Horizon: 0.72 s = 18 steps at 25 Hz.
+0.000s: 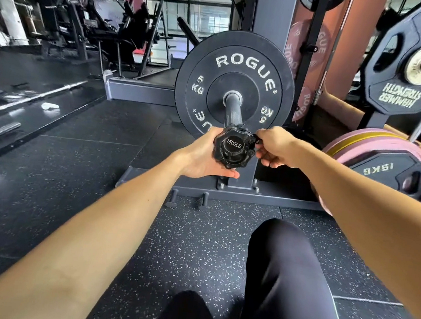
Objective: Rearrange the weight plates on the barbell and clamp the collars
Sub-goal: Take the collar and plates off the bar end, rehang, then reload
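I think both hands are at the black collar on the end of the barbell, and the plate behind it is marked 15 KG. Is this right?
Not quite. In the head view the black plate on the barbell behind the collar is marked 5 KG, not 15 KG. The rest holds: the left hand and the right hand are both at the black collar on the end of the barbell.

The weight plate (234, 88) is coloured black with white lettering. The collar (234, 147) is black. The floor (97, 172) is dark grey, speckled white. Pink plates (374, 144) are banded with yellow.
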### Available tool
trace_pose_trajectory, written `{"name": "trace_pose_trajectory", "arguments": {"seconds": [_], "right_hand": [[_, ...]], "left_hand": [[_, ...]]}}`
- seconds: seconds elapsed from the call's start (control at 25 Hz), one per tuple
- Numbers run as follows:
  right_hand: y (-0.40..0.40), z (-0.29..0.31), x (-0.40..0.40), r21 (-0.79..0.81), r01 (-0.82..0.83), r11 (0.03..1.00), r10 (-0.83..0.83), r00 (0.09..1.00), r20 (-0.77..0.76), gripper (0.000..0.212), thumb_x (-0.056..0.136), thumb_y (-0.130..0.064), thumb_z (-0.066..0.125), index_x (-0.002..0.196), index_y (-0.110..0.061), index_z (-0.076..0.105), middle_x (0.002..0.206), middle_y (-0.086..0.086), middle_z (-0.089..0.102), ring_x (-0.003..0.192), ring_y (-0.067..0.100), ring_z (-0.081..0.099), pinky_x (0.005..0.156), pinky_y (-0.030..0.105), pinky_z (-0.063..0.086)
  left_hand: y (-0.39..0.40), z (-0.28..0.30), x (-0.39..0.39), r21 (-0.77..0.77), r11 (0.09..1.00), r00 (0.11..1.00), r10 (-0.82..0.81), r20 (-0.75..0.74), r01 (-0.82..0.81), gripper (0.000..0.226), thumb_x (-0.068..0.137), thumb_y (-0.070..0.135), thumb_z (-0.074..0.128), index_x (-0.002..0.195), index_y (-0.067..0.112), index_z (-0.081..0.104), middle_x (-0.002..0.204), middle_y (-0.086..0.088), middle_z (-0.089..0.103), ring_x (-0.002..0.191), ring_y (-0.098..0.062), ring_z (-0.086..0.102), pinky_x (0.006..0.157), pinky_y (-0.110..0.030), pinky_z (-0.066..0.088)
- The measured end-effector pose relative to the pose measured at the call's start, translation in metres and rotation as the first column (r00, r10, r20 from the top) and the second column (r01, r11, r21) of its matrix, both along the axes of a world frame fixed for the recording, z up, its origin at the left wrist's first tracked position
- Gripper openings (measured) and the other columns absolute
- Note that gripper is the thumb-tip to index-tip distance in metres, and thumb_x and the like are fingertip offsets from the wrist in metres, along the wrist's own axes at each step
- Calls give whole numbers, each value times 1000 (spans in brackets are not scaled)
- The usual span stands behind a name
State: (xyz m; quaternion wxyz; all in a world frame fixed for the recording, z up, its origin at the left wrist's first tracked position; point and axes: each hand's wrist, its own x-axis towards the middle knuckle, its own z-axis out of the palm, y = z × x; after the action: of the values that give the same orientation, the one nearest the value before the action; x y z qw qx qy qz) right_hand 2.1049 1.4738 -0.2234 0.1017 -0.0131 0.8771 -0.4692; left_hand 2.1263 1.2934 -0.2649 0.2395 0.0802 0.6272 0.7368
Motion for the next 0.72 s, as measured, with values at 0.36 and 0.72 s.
{"name": "trace_pose_trajectory", "arguments": {"seconds": [0.36,0.72], "right_hand": [[-51,24,5,-59,-163,985,165,986,30,39,103,-26,30,70,-12,45,48,2,51,34,15,44,37,15,32],[-148,90,-74,-14,-345,939,335,921,-199,27,104,-32,43,91,-10,52,65,10,55,44,18,47,39,23,41]], "left_hand": [[-64,23,16,-48,989,990,137,-39,-139,57,95,62,44,125,18,65,126,-17,66,109,-32,68,82,-47,58],[-169,104,-31,-75,839,816,497,-294,-538,83,81,4,77,145,19,27,141,-21,43,97,-20,67,89,-54,56]]}}
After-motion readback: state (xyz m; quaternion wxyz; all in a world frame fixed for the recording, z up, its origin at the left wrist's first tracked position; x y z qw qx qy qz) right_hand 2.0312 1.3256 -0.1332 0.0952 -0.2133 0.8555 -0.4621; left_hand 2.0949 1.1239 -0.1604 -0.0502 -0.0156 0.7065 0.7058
